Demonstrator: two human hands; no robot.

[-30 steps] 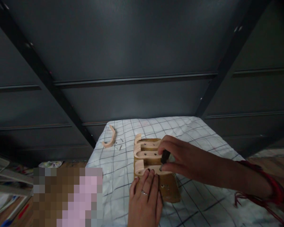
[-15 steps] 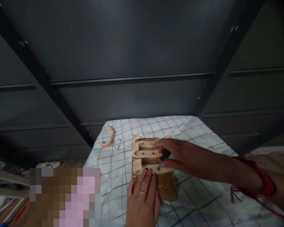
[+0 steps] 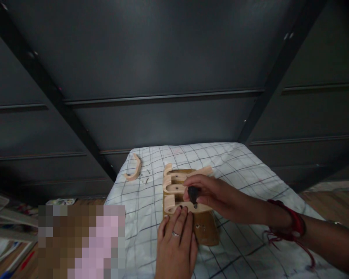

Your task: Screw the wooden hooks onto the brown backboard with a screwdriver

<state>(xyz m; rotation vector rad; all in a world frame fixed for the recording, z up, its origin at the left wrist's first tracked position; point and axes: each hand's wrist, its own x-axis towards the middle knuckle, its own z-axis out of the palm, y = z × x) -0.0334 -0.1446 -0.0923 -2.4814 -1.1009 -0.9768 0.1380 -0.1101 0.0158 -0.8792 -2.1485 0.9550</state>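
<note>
A brown wooden board (image 3: 207,231) lies on a white checked sheet (image 3: 238,170), with three pale wooden hooks (image 3: 174,188) laid across its far half. My left hand (image 3: 177,243) rests flat on the board's near left part, fingers stretched out, a ring on one finger. My right hand (image 3: 212,195) reaches in from the right and pinches a small black-handled screwdriver (image 3: 193,195), its tip down on the nearest hook. A red thread band circles my right wrist (image 3: 295,224).
A loose pale wooden hook (image 3: 134,169) and a few small screws (image 3: 147,180) lie on the sheet at the far left. Dark panelled walls with black slanted beams (image 3: 55,104) rise behind. Papers lie on the wooden floor at the left (image 3: 6,240).
My right hand has drawn slightly left and toward me with the screwdriver, now standing over the nearest hook. My left hand stays flat on the board.
</note>
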